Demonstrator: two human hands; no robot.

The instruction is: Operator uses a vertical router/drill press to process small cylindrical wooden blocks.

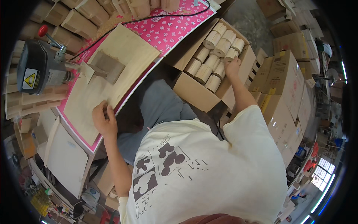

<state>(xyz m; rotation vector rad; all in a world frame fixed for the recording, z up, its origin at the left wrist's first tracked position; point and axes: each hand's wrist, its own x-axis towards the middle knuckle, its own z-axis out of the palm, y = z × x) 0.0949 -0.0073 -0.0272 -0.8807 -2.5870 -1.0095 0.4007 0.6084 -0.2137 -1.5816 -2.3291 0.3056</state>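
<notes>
My right hand (pixel 233 67) reaches into an open cardboard box (pixel 196 91), its fingers closed on a pale wooden cylinder (pixel 231 54) at the right side of the stack. Several similar cylinders fill the box in rows, lying on their sides, some with a round hole showing in the end. On the left, my left hand (pixel 105 118) rests at the near edge of a plywood board (pixel 132 43). Its fingers are loosely bent and apart, with nothing visible in them. A small wooden fixture (pixel 108 67) with an upright piece stands on the board.
A dark machine (pixel 41 67) with a red-knobbed lever stands over the board's left end. Pink patterned sheeting (pixel 175 28) lies under the board, crossed by a black cable (pixel 149 17). Wooden blocks (pixel 85 22) line the back; stacked cartons (pixel 285 71) stand at right.
</notes>
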